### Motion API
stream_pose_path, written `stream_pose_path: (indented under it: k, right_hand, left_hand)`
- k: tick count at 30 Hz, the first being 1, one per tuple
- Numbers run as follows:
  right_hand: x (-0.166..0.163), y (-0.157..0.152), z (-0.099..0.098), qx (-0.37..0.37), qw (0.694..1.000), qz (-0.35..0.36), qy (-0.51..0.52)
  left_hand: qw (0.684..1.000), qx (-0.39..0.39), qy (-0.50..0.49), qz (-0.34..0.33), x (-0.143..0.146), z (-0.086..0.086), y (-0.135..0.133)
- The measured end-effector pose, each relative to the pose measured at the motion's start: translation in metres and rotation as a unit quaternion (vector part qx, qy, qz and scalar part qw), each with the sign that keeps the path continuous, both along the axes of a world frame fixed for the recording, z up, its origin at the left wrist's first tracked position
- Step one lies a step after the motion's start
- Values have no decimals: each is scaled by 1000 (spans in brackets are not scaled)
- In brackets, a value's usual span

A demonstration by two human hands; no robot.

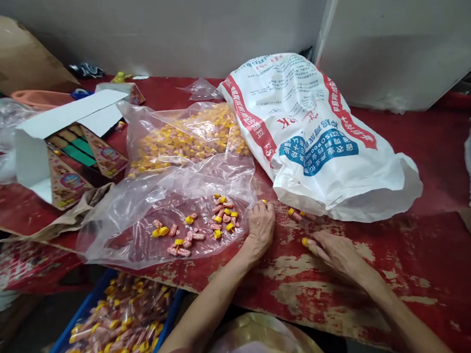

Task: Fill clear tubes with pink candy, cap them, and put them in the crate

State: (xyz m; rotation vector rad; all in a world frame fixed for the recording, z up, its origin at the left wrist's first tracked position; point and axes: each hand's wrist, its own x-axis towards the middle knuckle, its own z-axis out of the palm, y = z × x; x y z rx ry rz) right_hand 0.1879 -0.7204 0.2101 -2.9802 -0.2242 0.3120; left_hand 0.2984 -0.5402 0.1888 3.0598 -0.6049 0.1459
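Observation:
My left hand (261,225) is closed at the right edge of a clear plastic bag (129,233), with a bit of yellow cap (263,201) showing at its fingertips. My right hand (331,253) pinches a small yellow-capped piece (305,241) above the red tabletop; its body is hidden by the fingers. Just beyond that hand, small yellow-capped tubes (295,215) lie by the mouth of a white woven sack (340,193). Loose pink-and-white pieces and yellow-capped tubes (187,241) are scattered on the clear bag.
Behind the loose pieces, another clear bag (185,140) bulges with yellow-capped tubes. A blue crate (173,316) filled with bagged capped tubes stands below the worn red table (303,290). An opened white box (35,155) and brown cardboard (28,57) are on the left.

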Motion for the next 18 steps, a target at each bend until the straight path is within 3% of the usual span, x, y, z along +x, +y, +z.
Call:
stream_pose_path:
  k: [2, 5, 9, 12, 18]
  right_hand:
    - [7, 8, -12, 28, 990, -11, -137]
    - [26, 30, -25, -41, 965, -55, -255]
    - [40, 54, -31, -118, 953, -39, -277]
    - [39, 58, -32, -167, 943, -68, -278]
    - [32, 54, -40, -180, 947, -88, -252]
  left_hand:
    - [1000, 6, 11, 0, 0, 2, -1]
    - [1000, 18, 6, -14, -4, 3, 3]
    - [998, 20, -38, -52, -19, -6, 14]
    - [994, 9, -89, -69, -36, -18, 21]
    - [991, 29, -121, -48, -63, -26, 19]
